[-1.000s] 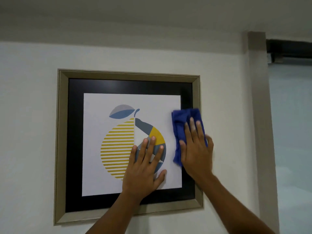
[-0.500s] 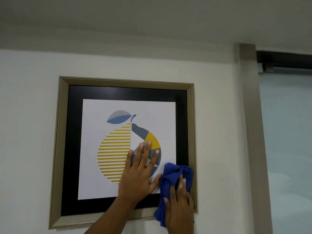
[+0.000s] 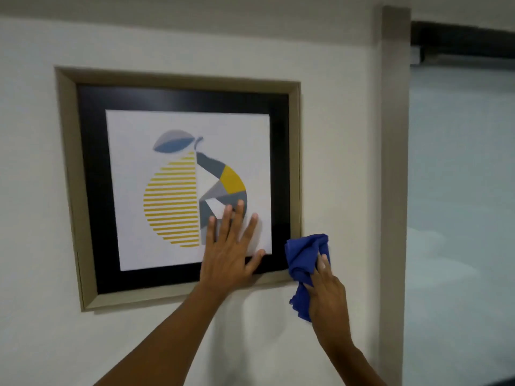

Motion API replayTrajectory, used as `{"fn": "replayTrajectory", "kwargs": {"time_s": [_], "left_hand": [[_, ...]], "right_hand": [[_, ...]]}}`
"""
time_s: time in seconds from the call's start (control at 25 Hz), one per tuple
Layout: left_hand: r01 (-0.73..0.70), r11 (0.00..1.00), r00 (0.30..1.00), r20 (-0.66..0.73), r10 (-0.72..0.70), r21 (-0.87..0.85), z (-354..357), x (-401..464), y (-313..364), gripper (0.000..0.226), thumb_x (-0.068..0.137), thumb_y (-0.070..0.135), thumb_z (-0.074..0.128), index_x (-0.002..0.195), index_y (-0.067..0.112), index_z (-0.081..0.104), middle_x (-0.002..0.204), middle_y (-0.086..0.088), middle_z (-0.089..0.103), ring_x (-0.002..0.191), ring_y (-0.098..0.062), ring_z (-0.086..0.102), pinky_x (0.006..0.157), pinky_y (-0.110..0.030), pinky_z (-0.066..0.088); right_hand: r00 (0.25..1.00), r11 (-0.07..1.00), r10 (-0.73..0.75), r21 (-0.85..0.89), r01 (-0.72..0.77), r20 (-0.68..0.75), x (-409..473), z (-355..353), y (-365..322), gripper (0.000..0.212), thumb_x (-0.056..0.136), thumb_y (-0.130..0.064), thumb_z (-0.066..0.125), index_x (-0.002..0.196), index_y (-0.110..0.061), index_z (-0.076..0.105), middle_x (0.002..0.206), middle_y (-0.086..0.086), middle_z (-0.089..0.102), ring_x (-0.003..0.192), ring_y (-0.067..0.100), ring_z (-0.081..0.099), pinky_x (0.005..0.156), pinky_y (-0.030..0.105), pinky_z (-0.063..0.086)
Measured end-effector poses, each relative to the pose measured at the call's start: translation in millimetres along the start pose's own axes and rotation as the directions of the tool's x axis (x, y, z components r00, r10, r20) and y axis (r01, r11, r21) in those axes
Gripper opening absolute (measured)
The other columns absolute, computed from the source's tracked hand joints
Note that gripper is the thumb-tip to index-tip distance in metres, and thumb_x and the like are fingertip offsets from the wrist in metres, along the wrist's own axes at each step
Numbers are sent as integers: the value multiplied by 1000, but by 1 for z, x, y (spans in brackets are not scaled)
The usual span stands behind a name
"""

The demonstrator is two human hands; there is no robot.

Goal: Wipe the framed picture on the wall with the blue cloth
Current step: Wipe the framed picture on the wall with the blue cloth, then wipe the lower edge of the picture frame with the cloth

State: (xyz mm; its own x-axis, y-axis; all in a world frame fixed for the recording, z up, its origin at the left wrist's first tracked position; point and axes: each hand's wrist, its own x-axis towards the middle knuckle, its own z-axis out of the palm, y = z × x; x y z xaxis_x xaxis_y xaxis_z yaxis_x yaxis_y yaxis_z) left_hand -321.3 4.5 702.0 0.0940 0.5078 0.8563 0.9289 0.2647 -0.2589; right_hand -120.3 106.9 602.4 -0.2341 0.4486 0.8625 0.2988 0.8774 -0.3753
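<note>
The framed picture (image 3: pixel 178 98) hangs on the white wall: a beige frame, a black mat and a white print of a yellow-striped fruit. My left hand (image 3: pixel 228 252) lies flat on the glass at the lower right of the print, fingers spread. My right hand (image 3: pixel 326 293) grips the bunched blue cloth (image 3: pixel 303 260), which presses against the frame's lower right corner and the wall beside it. Part of the cloth hangs below my fingers.
A beige vertical post (image 3: pixel 393 162) runs down the wall just right of the frame. Beyond it is a pale frosted pane (image 3: pixel 459 190) under a dark rail (image 3: pixel 459 40). White wall surrounds the frame on the other sides.
My right hand has carried the cloth down the picture's right side to the lower right corner and slightly outward. My left hand has slid lower and to the right on the glass.
</note>
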Motion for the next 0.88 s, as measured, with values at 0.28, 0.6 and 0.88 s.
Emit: {"fn": "replayTrajectory", "kwargs": {"time_s": [0.28, 0.6, 0.88], "left_hand": [[-146, 890, 876, 362, 319, -433, 92, -206, 209, 80, 98, 54, 40, 161, 18, 7, 170, -12, 11, 155, -30, 13, 118, -54, 21], [82, 634, 401, 608, 685, -769, 167, -457, 428, 77, 101, 60, 36, 162, 21, 8, 170, -6, 0, 157, -26, 3, 120, -53, 30], [142, 603, 243, 618, 748, -785, 231, -637, 571, 93, 96, 58, 46, 158, 23, -13, 167, -7, -15, 154, -27, -9, 123, -50, 18]], "right_hand": [[957, 953, 239, -231, -197, 167, -204, -55, 95, 46, 104, -29, 40, 146, -10, 43, 153, 14, 43, 132, 28, 49, 102, 40, 46], [540, 691, 715, -564, -452, 444, -537, -125, 200, 69, 73, -1, 82, 135, -14, 53, 146, 11, 49, 108, 33, 66, 85, 41, 56], [368, 657, 743, -712, -246, 559, -722, -131, 299, 65, 88, -15, 71, 147, -11, 43, 156, 11, 32, 139, 31, 43, 96, 41, 48]]}}
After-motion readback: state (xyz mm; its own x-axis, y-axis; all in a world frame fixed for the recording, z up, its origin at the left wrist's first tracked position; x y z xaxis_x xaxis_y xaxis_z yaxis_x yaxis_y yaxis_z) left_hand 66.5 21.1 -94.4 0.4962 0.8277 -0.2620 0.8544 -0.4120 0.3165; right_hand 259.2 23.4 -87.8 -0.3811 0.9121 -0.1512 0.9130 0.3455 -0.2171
